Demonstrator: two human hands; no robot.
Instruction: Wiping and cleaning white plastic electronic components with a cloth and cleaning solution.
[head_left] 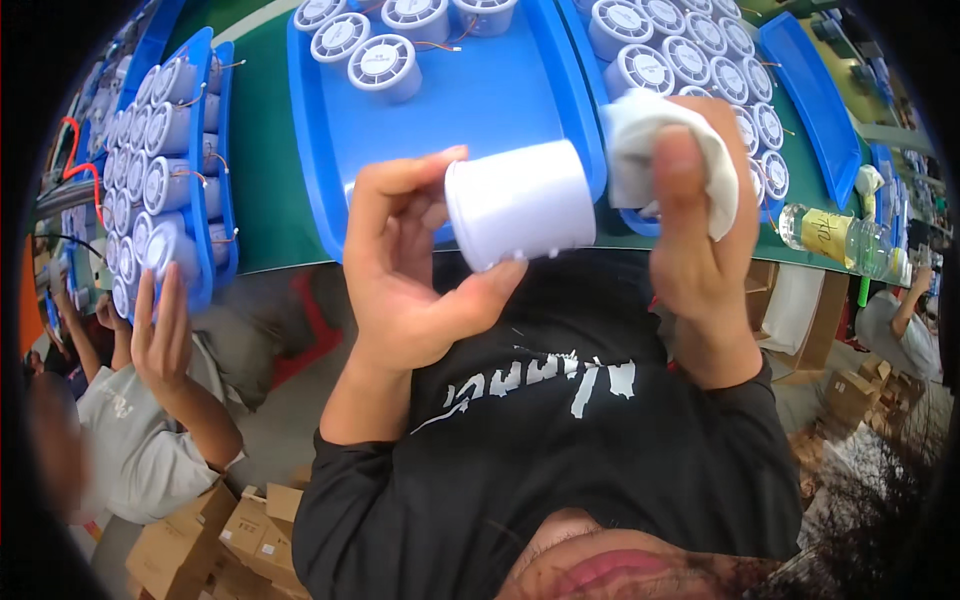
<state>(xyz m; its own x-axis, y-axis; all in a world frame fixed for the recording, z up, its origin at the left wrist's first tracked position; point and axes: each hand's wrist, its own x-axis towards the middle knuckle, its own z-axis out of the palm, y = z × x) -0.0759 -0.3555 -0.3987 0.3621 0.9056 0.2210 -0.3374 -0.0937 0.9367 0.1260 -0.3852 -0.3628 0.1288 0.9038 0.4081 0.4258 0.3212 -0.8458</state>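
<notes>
The left hand (405,265) holds a smooth white plastic cylinder (520,205), tipped on its side, between thumb and fingers above the near rim of a blue plastic tray (490,100); its slick curved wall could slip and fall past the edge of the green worktop (265,150). The right hand (695,235) clutches a crumpled white cloth (632,140) just beside it, and a hard push could twist the cylinder loose.

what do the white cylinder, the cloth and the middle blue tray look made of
White cylinder: probably plastic, glossy, going by its smooth, bright surface. White cloth: matte, soft fabric or perhaps paper, judging by limp folds. Middle blue tray: likely plastic, faintly shiny, with rounded corners.
</notes>
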